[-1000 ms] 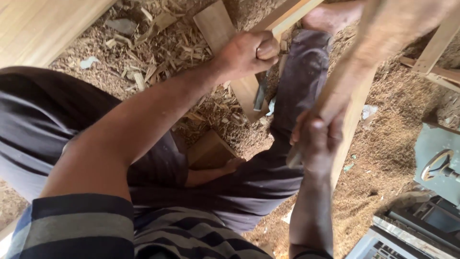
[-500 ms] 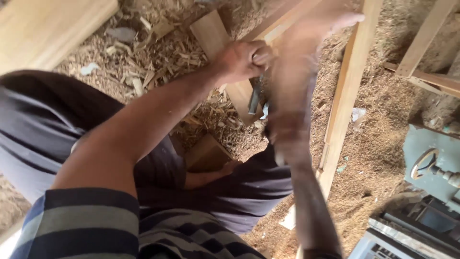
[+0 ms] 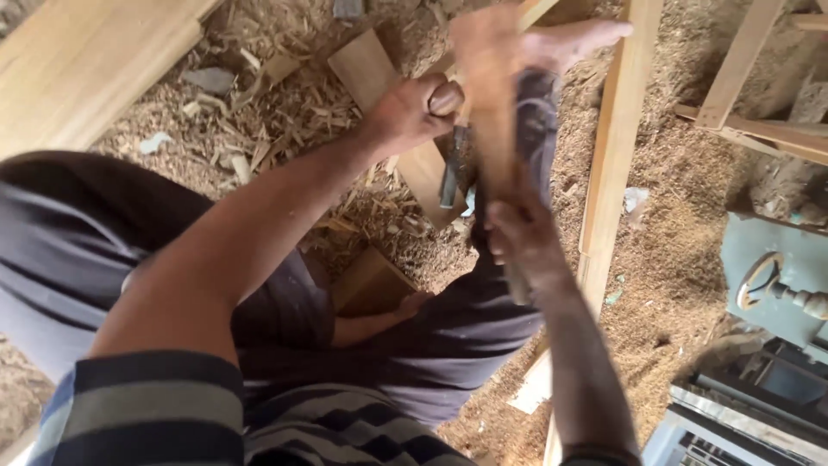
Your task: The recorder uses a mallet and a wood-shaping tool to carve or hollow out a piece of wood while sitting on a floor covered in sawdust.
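My left hand (image 3: 404,112) is closed around the round wooden handle of a chisel (image 3: 449,168), whose dark blade points down toward the wood by my leg. My right hand (image 3: 522,240) grips a wooden striking stick (image 3: 492,103). The stick is motion-blurred and stands upright just right of the chisel handle. A long pale wooden strip (image 3: 614,164) runs past my right leg, with my bare foot (image 3: 576,39) at its far end. Where the blade tip meets the wood is hidden by the blur.
Sawdust and shavings (image 3: 259,95) cover the floor. A short board (image 3: 379,95) lies beyond my left hand, a wide plank (image 3: 78,60) at top left, a wooden frame (image 3: 742,78) at top right. A grey-green machine (image 3: 776,276) stands at right.
My right hand has swung the stick from low on the right to beside the chisel handle. My left hand has stayed on the chisel, and the view shifted slightly.
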